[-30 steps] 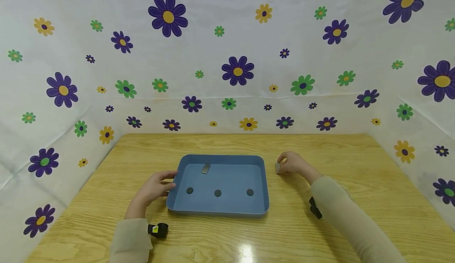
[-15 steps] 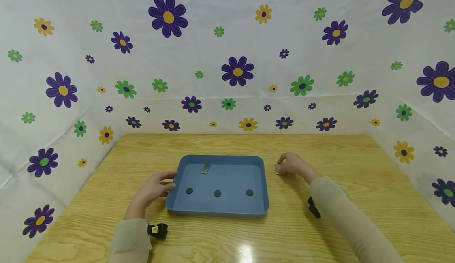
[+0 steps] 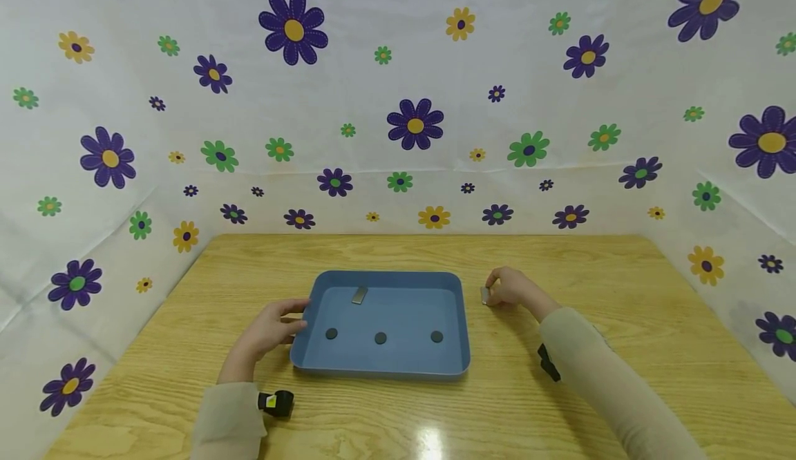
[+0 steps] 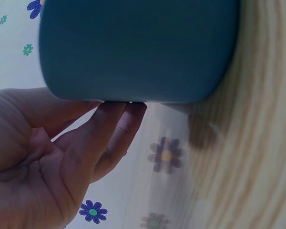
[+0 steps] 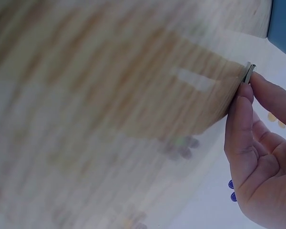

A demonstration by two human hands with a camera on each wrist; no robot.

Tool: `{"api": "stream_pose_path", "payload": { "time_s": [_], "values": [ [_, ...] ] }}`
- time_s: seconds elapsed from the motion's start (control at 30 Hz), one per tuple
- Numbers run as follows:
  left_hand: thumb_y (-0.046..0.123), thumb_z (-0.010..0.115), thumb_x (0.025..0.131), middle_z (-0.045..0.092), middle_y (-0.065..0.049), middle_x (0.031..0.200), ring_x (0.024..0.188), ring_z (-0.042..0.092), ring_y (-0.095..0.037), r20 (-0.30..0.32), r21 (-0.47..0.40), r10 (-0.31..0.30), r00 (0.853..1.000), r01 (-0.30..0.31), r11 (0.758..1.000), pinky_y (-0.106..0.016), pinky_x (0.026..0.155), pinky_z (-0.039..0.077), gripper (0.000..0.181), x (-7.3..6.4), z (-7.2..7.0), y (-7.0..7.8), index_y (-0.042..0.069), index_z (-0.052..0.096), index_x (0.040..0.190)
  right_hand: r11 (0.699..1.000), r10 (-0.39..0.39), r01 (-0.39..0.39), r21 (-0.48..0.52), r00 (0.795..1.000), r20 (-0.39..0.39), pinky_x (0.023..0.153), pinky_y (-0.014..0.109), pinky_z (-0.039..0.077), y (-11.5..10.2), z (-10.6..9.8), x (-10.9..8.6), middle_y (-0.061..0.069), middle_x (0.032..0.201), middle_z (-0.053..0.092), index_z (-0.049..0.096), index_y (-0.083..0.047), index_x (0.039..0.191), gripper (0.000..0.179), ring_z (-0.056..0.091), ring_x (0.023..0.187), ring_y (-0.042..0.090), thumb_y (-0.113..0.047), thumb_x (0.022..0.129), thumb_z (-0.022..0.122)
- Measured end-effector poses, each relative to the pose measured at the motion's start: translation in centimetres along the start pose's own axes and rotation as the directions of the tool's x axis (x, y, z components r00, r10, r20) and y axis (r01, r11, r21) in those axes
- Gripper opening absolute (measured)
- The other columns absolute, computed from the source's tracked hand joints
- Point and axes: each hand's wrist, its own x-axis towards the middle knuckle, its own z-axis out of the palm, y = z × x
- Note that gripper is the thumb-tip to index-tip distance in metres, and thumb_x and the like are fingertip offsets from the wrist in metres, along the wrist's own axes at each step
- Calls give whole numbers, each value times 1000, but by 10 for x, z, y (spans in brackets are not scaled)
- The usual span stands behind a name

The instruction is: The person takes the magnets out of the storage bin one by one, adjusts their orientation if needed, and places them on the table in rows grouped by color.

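My right hand (image 3: 511,286) pinches a small thin grey rectangular plate (image 3: 485,295) between thumb and fingers, just right of the blue tray. Seen edge-on in the right wrist view, the plate (image 5: 249,74) stands close at the wooden surface. On the other side, my left hand (image 3: 269,329) touches the left wall of the blue tray (image 3: 381,375) with its fingertips. From the left wrist view, those fingertips (image 4: 137,109) rest against the outer tray wall (image 4: 138,57). A similar grey rectangular plate (image 3: 360,295) lies inside the tray toward the back left.
Along the tray's front part lie three dark round discs: a left disc (image 3: 332,333), a middle disc (image 3: 381,338) and a right disc (image 3: 437,336). The wooden table (image 3: 560,405) is bordered at the back and sides by a flowered white cloth (image 3: 367,80).
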Motion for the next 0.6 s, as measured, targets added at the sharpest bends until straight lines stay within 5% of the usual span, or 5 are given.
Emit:
{"api": "stream_pose_path", "payload": {
  "time_s": [0.43, 0.6],
  "values": [
    [0, 51, 88, 38, -25, 130, 111, 45, -39, -2, 4, -1, 1000, 1, 1000, -39, 75, 49, 45, 0, 0, -1, -4, 39, 130, 1000, -5, 5, -10, 1000, -20, 56, 29, 48, 0, 0, 1, 19, 91, 55, 54, 7, 100, 29, 53, 63, 19, -2, 75, 66],
    [1, 52, 88, 38, -26, 129, 110, 45, -39, -2, 5, -2, 1000, 2, 1000, -39, 75, 49, 45, 0, 0, -1, -4, 39, 130, 998, -55, 55, 8, 998, 13, 56, 29, 48, 15, 0, 13, 15, 86, 56, 54, 5, 100, 36, 55, 62, 19, -15, 74, 70]
  ]
}}
